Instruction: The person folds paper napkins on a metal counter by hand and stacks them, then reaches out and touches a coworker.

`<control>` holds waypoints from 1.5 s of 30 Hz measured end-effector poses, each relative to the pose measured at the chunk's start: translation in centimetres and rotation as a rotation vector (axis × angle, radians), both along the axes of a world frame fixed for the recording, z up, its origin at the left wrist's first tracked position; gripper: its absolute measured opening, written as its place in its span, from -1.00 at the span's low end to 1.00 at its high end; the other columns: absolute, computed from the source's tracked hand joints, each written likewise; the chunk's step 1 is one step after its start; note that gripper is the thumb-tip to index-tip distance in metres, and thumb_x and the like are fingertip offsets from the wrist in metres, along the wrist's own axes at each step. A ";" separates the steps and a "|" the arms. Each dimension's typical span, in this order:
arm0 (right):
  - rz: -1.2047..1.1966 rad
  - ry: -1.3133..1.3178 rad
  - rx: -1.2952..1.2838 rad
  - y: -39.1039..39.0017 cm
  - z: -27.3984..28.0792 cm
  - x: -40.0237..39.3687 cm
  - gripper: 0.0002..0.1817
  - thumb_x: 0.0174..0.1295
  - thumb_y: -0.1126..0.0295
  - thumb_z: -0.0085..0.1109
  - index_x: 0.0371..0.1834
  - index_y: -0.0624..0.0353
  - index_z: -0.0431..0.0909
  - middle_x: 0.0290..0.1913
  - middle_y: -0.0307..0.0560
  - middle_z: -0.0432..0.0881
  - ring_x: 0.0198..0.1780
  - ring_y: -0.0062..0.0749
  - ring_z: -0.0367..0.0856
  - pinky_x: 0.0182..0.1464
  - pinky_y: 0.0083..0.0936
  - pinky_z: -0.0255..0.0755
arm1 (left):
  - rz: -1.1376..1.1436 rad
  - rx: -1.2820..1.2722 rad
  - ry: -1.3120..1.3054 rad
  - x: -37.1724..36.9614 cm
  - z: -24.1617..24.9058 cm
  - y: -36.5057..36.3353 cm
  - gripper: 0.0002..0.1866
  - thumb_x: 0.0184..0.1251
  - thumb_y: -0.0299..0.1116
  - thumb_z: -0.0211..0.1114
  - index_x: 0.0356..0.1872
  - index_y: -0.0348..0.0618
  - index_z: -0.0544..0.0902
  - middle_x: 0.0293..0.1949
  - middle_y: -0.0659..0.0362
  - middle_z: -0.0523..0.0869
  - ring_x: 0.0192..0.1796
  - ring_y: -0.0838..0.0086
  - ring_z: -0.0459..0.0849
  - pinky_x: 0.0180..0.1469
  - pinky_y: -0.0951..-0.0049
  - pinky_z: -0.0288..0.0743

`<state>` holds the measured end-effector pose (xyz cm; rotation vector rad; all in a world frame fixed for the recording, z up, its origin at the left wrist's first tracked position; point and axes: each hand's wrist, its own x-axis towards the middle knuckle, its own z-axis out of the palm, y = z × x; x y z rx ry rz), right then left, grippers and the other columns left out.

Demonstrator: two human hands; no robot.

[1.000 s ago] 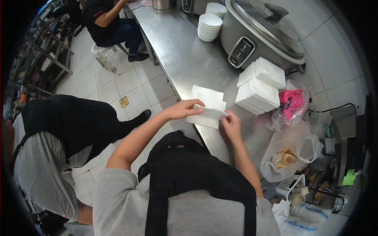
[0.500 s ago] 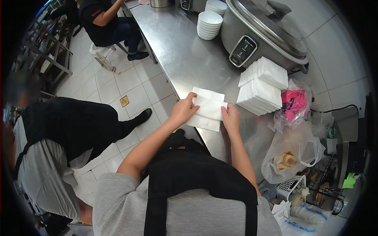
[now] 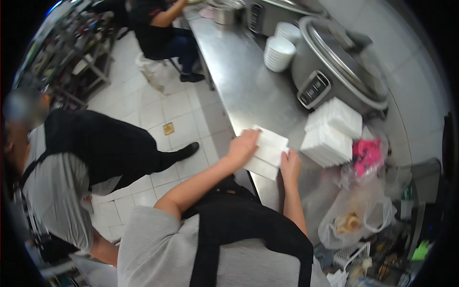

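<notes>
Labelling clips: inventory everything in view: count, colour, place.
counter: one, silver, centre
napkins: uncountable, white, counter edge
napkin stacks: two, white, counter
cookers: two, grey, upper right
bowls: two stacks, white, counter
pot: one, silver, far end
bags: at least two, clear, right
basket: one, white, lower right
clutter: uncountable, mixed, lower right
shelving: uncountable, grey, upper left
stool: one, white, upper left
drain: one, gold, floor
other people: at least two, black and grey, left
left hand: one, bare, at napkins
right hand: one, bare, at napkins
</notes>
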<state>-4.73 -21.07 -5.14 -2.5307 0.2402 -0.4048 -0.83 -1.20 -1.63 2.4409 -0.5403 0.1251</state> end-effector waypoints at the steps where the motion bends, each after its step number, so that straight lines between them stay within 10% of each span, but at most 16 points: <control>1: 0.008 0.013 0.046 0.0 0.2 0.0 -0.77 0.18 0.28 0.12 -0.39 0.26 0.45 -0.44 0.23 0.57 -0.34 0.22 0.54 -0.31 -0.03 0.36 | -0.084 0.042 0.040 0.2 0.4 -0.4 -0.52 0.15 -0.41 0.20 0.15 -0.21 0.40 0.12 -0.04 0.50 0.11 0.11 0.50 0.07 0.21 0.46; 4: 0.018 0.074 0.088 -0.2 0.2 0.4 -0.77 0.16 0.30 0.13 -0.41 0.27 0.45 -0.45 0.24 0.56 -0.35 0.22 0.53 -0.32 -0.07 0.35 | -0.400 -0.058 -0.239 0.7 -3.0 -3.1 -0.54 0.26 -0.47 0.00 0.23 -0.24 0.38 0.31 -0.03 0.38 0.38 0.13 0.31 0.31 0.24 0.30; 14: -0.006 -0.045 0.194 0.7 3.7 -1.7 -0.76 0.25 0.41 0.07 -0.07 0.28 0.48 -0.19 0.15 0.62 -0.19 -0.03 0.61 -0.13 -0.23 0.44 | -0.355 0.175 -0.139 -0.9 -3.0 -3.8 -0.30 0.34 -0.03 0.05 0.36 -0.32 0.20 0.42 -0.06 0.17 0.48 0.17 0.08 0.45 0.10 -0.04; 17: 0.429 -0.101 0.475 3.8 1.3 -0.2 -0.41 0.35 0.25 -0.04 0.35 0.38 0.15 0.34 0.26 0.24 0.40 0.02 0.17 0.40 -0.24 0.00 | -0.349 0.315 -0.140 -1.7 -1.4 -3.9 -0.25 0.26 -0.04 0.08 0.37 -0.32 0.18 0.43 -0.05 0.15 0.49 0.14 0.05 0.45 0.08 -0.06; 21: 0.418 0.030 0.137 3.7 -1.0 1.0 -0.16 0.36 -0.06 -0.16 0.48 0.34 -0.16 0.50 0.27 -0.11 0.53 0.07 -0.20 0.47 -0.05 -0.27 | -0.318 0.415 -0.245 -0.4 -4.6 -3.8 -0.19 0.17 -0.05 0.10 0.40 -0.30 0.14 0.46 -0.05 0.09 0.51 0.12 0.00 0.46 0.03 -0.10; 34: 0.724 0.050 -0.240 1.5 1.0 -0.5 -0.29 0.04 0.56 -0.01 0.36 0.42 0.11 0.46 0.28 -0.01 0.49 0.20 -0.09 0.45 0.04 -0.14 | -0.350 0.370 0.063 -3.5 -0.8 5.1 -0.21 0.30 -0.07 0.15 0.44 -0.22 0.05 0.47 0.01 0.07 0.51 0.25 0.02 0.46 -0.02 -0.08; 45: 0.284 0.047 0.383 0.5 6.5 0.3 -0.50 0.15 0.63 -0.05 0.23 0.30 0.40 0.30 0.18 0.38 0.38 -0.01 0.27 0.37 -0.33 0.16 | -0.351 0.099 0.061 -3.3 0.8 5.0 -0.43 0.34 -0.18 0.14 0.34 -0.12 0.31 0.37 0.05 0.30 0.42 0.24 0.23 0.44 0.02 0.01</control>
